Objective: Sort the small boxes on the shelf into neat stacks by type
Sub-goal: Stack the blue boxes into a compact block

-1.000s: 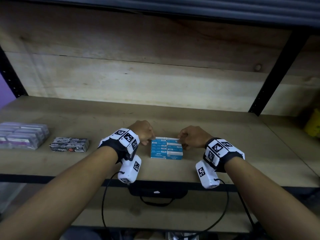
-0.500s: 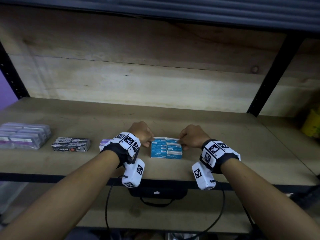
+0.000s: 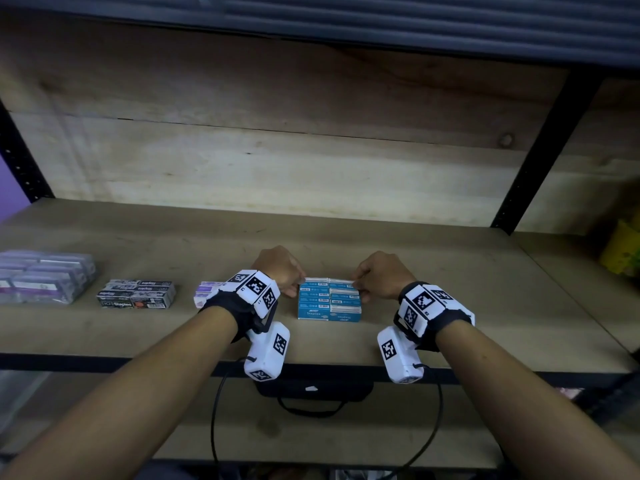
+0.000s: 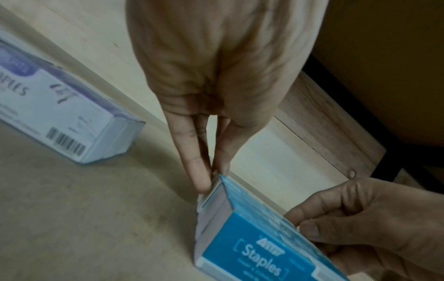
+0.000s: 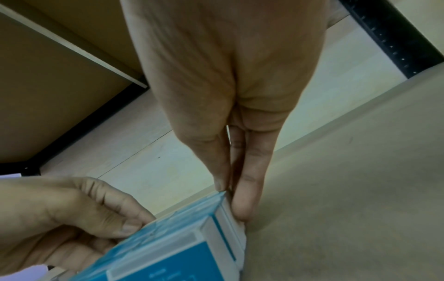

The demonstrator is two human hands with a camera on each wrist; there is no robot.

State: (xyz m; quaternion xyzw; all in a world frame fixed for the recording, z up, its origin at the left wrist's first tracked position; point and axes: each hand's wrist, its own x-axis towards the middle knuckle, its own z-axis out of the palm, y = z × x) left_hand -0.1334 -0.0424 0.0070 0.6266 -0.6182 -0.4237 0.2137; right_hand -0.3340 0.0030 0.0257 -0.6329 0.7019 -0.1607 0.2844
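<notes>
Wide wooden shelf [image 3: 346, 341] fills the view, pale plank wall [image 3: 277, 161] behind it, black steel posts [image 3: 540, 147] at either side, and a dark upper shelf edge [image 3: 346, 15] overhead. A lower board [image 3: 311, 434] shows underneath, with a black pouch [image 3: 313, 389] hanging at six o'clock. Out at nine o'clock, a wrapped pack of purple boxes [image 3: 45, 277]; just inside it, the black staple boxes [image 3: 136, 294]; then a white-and-purple box [image 3: 207, 294], half hidden by the left wrist. At three o'clock, something yellow [image 3: 621, 249], blurred. Dead centre, the blue staple boxes [image 3: 329, 299] sit stacked on the shelf. Left hand [image 3: 278, 268] presses the stack's left end, fingers straight and close together, tips on the cardboard. Right hand [image 3: 379, 273] mirrors it on the right end, straight fingers squeezing inward, thumb on the top edge.
</notes>
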